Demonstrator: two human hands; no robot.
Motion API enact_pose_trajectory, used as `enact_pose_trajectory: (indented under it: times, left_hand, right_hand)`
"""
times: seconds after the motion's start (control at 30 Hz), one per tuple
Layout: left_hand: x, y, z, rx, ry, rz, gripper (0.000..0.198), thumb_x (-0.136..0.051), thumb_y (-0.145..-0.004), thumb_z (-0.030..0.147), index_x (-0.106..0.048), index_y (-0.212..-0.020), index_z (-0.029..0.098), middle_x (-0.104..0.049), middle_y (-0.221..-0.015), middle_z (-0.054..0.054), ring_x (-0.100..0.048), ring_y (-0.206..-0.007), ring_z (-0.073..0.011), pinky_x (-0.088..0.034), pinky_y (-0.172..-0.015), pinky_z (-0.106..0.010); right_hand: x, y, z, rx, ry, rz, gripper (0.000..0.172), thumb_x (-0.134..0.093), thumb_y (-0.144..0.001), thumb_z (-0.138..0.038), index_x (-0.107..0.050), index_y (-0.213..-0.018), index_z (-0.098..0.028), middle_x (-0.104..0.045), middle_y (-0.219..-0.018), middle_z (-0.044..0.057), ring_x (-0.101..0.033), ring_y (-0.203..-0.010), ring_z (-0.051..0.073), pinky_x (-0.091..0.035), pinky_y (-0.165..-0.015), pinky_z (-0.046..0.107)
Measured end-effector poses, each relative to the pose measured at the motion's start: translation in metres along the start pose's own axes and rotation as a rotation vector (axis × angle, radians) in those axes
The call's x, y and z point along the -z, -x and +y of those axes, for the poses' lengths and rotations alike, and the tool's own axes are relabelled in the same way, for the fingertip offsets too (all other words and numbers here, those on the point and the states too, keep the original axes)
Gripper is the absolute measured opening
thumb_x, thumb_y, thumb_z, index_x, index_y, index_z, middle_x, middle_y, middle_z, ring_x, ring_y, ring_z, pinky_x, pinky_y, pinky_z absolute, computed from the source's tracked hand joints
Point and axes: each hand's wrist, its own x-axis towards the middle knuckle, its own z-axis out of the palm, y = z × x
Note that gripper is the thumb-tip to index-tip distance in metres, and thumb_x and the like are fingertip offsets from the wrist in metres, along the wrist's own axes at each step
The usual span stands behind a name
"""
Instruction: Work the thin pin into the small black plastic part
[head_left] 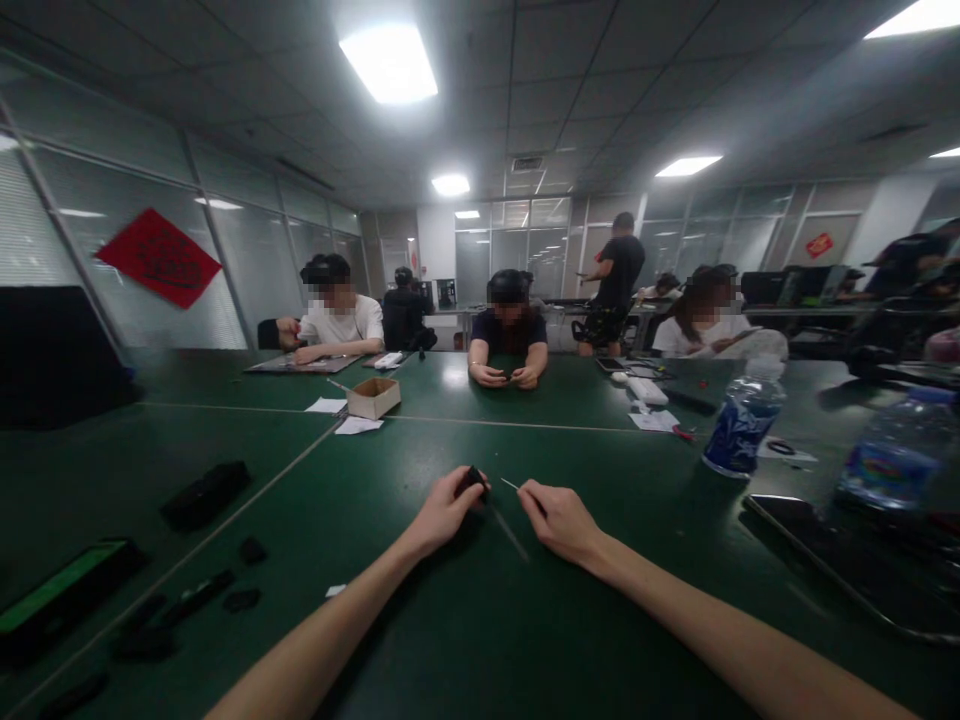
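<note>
My left hand (448, 510) is closed around a small black part (475, 480), whose kind I cannot make out. A thin, light-coloured rod (510, 484) sticks out from the pinched fingers of my right hand (561, 515), its tip toward the black part but apart from it. Any handle is hidden in the fingers. Both hands are just above the green table (420, 640), close together near its middle. Between them a faint pale streak runs along the tabletop.
Several black pieces (196, 597) and a black device with a green face (67, 590) lie to the left. A cardboard box (373, 398) stands farther back. On the right are two bottles (742, 420) and a phone (847, 560). Across the table sits a person (508, 330).
</note>
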Motion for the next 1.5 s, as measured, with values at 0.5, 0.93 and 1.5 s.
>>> enact_pose_trajectory:
  times: [0.5, 0.93, 1.5]
  left_hand:
    - [0.003, 0.000, -0.003, 0.121, 0.225, 0.084, 0.038, -0.064, -0.074, 0.032, -0.058, -0.108, 0.015, -0.064, -0.101, -0.009, -0.059, -0.089, -0.0187, -0.045, -0.079, -0.030]
    - [0.005, 0.003, 0.002, 0.075, 0.124, 0.042, 0.037, -0.065, -0.071, 0.023, -0.061, -0.108, 0.018, -0.065, -0.096, -0.005, -0.057, -0.084, -0.0160, -0.042, -0.080, -0.029]
    - [0.005, 0.003, 0.004, 0.064, 0.026, 0.034, 0.026, -0.066, -0.066, 0.017, -0.068, -0.092, 0.017, -0.066, -0.096, -0.007, -0.058, -0.091, -0.0207, -0.044, -0.084, -0.033]
  right_hand:
    - [0.009, -0.001, -0.014, -0.003, 0.148, -0.173, 0.033, -0.032, -0.094, -0.031, -0.062, -0.090, -0.019, -0.064, -0.076, 0.003, -0.059, -0.065, 0.014, -0.041, -0.060, 0.022]
    - [0.012, -0.001, -0.017, -0.027, 0.184, -0.203, 0.034, -0.031, -0.094, -0.033, -0.063, -0.092, -0.020, -0.065, -0.078, 0.004, -0.060, -0.068, 0.015, -0.041, -0.063, 0.023]
    - [0.010, -0.002, -0.016, -0.040, 0.197, -0.200, 0.035, -0.030, -0.095, -0.032, -0.063, -0.095, -0.020, -0.065, -0.077, 0.004, -0.060, -0.067, 0.014, -0.042, -0.061, 0.023]
